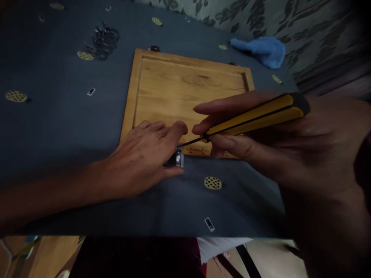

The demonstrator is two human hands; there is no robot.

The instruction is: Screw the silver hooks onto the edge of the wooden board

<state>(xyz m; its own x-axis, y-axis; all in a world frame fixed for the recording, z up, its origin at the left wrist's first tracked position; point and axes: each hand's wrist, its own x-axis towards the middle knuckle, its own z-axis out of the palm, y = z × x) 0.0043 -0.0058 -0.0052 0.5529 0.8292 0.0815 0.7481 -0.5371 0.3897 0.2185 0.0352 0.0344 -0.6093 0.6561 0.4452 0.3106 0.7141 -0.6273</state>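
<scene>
Yellow and black, the screwdriver (255, 118) sits gripped in your right hand (304, 146), long axis slanting, shaft pointing to your left hand (142, 156), whose thumb and fingers pinch the metal fitting (180, 159).

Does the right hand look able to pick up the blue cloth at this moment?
Probably not: the right hand holds the yellow screwdriver, though the way to the blue cloth looks open.

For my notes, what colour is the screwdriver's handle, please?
The screwdriver's handle is yellow with black, clearest in the head view.
</scene>
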